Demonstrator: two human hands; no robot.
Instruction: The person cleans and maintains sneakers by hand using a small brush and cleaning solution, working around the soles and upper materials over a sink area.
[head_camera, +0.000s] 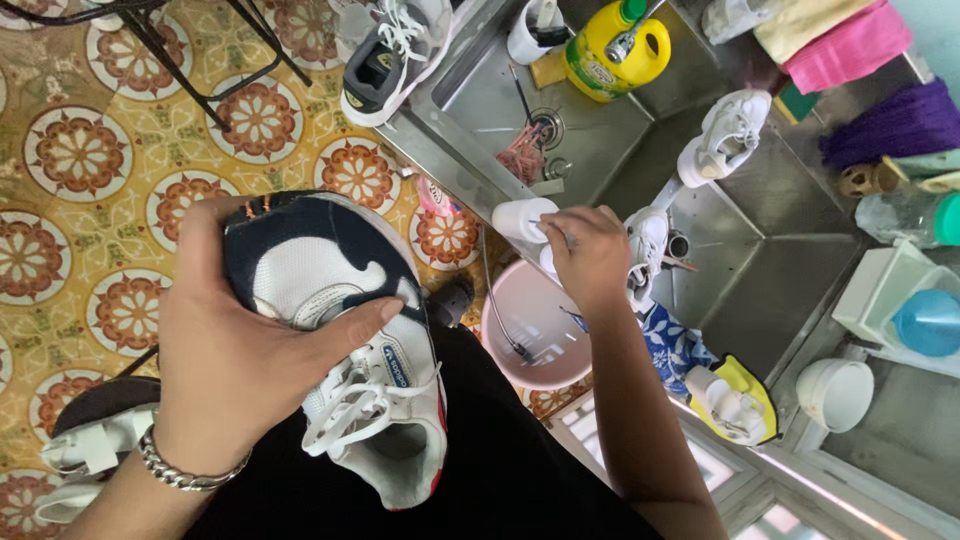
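The left hand held a white and navy sneaker above the lap, close to the camera; its fingers were wrapped around the toe end, the thumb lying across the upper, and the laced opening pointed toward the lower edge of the view. A metal chain bracelet sat on the left wrist. Beyond the sneaker, a pink basin stood on the floor just in front of the knees, with a thin brush resting inside it. The right hand reached past the basin toward the steel sink; its fingers were curled around a small white bottle at the sink's near rim. Just beside that hand a white shoe lay on the sink edge, and a second white shoe rested farther along the divider between the two sink bowls. A yellow detergent bottle stood in the far bowl. A dark and white sneaker sat on the sink's outer rim at the far left. A patterned tile floor extended to the left of the sink.
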